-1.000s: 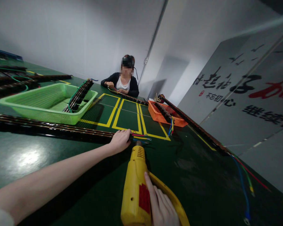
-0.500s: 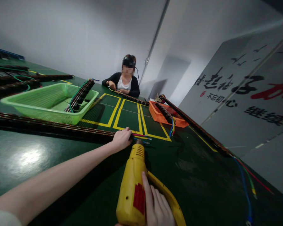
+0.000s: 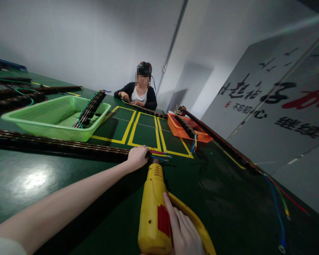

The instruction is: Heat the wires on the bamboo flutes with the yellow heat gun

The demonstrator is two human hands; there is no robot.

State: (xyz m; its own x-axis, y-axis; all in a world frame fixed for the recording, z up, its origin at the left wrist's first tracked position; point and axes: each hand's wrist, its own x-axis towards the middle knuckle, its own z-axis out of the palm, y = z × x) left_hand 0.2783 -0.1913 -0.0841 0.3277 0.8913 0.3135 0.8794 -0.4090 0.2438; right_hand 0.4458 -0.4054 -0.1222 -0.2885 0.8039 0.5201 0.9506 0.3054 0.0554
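Note:
My left hand [image 3: 137,158] is closed over the right end of a long dark strip [image 3: 55,145] that lies across the green table. Short red, yellow and blue wires [image 3: 161,155] stick out of that end. My right hand [image 3: 184,233] grips a yellow electric screwdriver [image 3: 154,209] at the bottom of the view. Its tip points at the strip's end, right beside my left hand.
A green basket [image 3: 55,118] with a strip in it stands at the left. An orange basket [image 3: 187,129] sits at the far right. Another long strip [image 3: 220,143] with coloured wires runs along the right edge. A person sits at the table's far end [image 3: 139,92]. Yellow tape marks boxes [image 3: 146,131].
The screwdriver and my right hand shifted slightly left, then back right. My left hand stays on the strip's end.

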